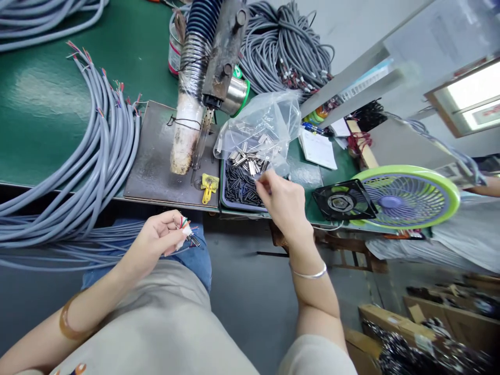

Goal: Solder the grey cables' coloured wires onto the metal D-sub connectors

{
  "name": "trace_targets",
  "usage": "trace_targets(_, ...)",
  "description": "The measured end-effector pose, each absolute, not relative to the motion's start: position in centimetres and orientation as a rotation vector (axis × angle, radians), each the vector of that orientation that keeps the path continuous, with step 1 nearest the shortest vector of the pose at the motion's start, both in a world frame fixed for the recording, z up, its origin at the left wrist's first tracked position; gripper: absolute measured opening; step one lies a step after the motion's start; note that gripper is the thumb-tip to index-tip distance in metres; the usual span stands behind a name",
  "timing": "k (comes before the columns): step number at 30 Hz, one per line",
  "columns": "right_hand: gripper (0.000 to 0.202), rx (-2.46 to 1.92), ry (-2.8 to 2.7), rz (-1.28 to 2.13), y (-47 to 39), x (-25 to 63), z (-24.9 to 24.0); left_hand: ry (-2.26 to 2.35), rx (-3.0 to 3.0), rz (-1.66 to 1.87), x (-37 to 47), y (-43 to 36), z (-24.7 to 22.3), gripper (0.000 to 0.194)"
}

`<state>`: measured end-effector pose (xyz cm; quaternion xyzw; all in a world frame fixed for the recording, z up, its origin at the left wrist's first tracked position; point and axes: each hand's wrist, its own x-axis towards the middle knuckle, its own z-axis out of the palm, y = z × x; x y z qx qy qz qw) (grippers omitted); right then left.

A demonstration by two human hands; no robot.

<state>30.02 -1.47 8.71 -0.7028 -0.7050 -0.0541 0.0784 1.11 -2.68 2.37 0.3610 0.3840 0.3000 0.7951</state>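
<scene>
My left hand (166, 234) is closed around a cable end with thin coloured wires (184, 224) and a small dark and metal connector piece (193, 240), above my lap. Over the right side of a parts tray (222, 192) is my right hand (279, 198), its thumb and forefinger pinched together; what they hold, if anything, is too small to make out. Small black parts (240, 186) fill the front of the tray, and silver metal connectors (250, 160) lie at its back, partly under a clear plastic bag (269, 117).
Grey cables (97, 151) lie across the left. A dark board (156, 156) carries a yellow clip (210, 187), below a wrapped hose (189, 104) and metal bracket. Right are a notepad (318, 149), black fan (344, 200) and green fan (410, 198). A solder spool (236, 95) stands behind.
</scene>
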Motion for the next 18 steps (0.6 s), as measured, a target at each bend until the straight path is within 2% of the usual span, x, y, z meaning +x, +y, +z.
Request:
trace_targets(3, 0.017, -2.189, -2.018, -0.261, 1.0, 30.9, 7.1, 0.829, 0.762, 0.694, 1.4, -2.3, 3.1, 0.030)
trace_targets(11, 0.018, -2.339, -2.169, -0.110, 5.3, 30.6, 6.4, 0.894, 0.689, 0.812, 1.4, -1.7, 3.3, 0.027)
trace_targets(15, 0.016, -2.316, -2.180, -0.102, 5.2, 31.4, 7.4, 0.900, 0.647, 0.851, 0.8, -1.3, 3.4, 0.024)
trace_targets(18, 0.010, -2.102, -1.957, -0.065, 3.3, 31.2, 8.4, 0.872, 0.591, 0.842, 0.6, -1.0, 3.3, 0.025)
